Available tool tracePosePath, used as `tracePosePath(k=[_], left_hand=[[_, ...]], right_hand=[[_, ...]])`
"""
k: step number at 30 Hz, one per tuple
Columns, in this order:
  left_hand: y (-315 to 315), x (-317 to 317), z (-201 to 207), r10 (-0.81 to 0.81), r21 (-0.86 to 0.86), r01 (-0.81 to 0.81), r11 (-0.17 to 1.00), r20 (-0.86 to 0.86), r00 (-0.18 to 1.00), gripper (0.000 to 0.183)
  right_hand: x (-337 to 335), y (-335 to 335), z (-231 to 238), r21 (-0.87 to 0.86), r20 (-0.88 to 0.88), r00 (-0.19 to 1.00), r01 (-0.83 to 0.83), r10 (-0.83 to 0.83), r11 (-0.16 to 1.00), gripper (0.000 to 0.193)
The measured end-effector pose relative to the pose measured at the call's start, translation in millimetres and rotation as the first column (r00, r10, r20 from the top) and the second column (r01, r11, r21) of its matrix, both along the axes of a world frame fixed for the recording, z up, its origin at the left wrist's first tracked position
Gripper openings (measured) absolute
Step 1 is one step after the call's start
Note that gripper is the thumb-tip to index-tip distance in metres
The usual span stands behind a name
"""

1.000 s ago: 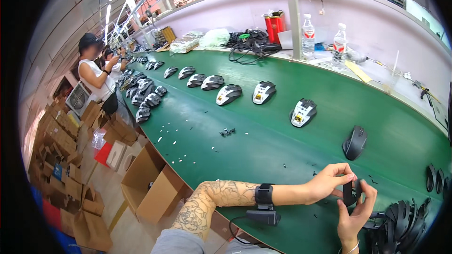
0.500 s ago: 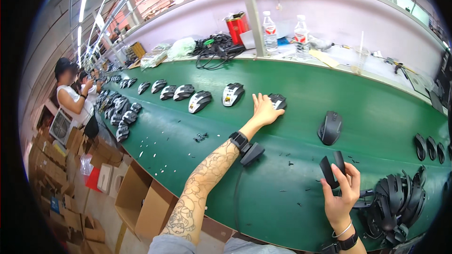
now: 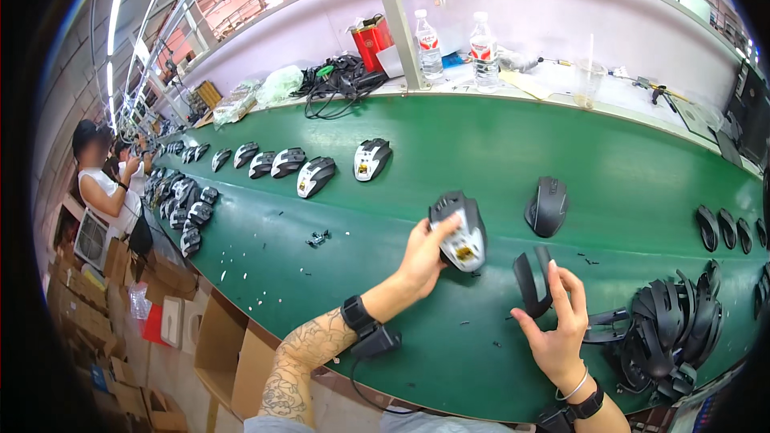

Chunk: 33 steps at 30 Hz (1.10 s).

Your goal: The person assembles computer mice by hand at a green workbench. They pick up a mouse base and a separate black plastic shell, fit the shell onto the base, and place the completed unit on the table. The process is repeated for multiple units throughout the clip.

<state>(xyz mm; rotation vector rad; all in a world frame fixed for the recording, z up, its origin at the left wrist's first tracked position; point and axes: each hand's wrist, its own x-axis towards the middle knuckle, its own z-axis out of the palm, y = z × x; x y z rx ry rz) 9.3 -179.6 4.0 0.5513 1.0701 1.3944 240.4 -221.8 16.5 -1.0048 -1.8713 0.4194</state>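
A computer mouse, black at one end and silver-white with a bare yellowish opening at the other, is gripped in my left hand, thumb on top. My right hand pinches a black curved plastic shell piece that looks like two joined strips. Between and beyond the hands a fully black mouse lies on the green work surface. Beside my right hand is a heap of black plastic shell parts.
Several black-and-white mice, the closest one, line the far left, with more piled beyond. Small black shells lie at far right. Loose screws dot the surface. Bottles stand on the back ledge. A person works at left; a cardboard box sits below.
My left hand has picked up the mouse from the far row and drawn it nearer, toward my right hand. The right hand still holds the shell piece. The view has shifted slightly.
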Motion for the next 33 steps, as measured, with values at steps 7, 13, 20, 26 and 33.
tracePosePath(k=[7,13,20,26,33], left_hand=[[-47.4,48.6,5.6,-0.06,0.024,0.058,0.998,0.097,0.993,0.046],[-73.9,65.3,-11.5,-0.198,0.201,0.164,0.966,0.163,0.967,0.047],[-72.9,68.2,-4.6,-0.145,0.233,0.221,0.947,-0.303,0.942,0.065],[-56.3,66.4,-22.6,-0.077,0.211,0.146,0.966,-0.306,0.949,0.065],[-37.6,45.5,-29.5,0.023,0.27,-0.006,0.963,-0.062,0.998,0.064]], right_hand=[[-6.2,-11.5,-7.1,0.019,-0.03,0.994,-0.108,0.109,0.994,0.076],[-17.7,-22.7,1.6,-0.077,-0.015,0.995,-0.095,0.094,0.992,0.071],[-15.8,-26.3,18.0,-0.05,-0.009,0.994,-0.109,0.109,0.993,0.052],[-21.1,-21.5,8.5,-0.021,0.008,0.99,-0.139,0.139,0.99,0.055],[-1.5,9.9,-38.0,-0.564,-0.448,0.889,-0.359,0.09,0.743,0.029]])
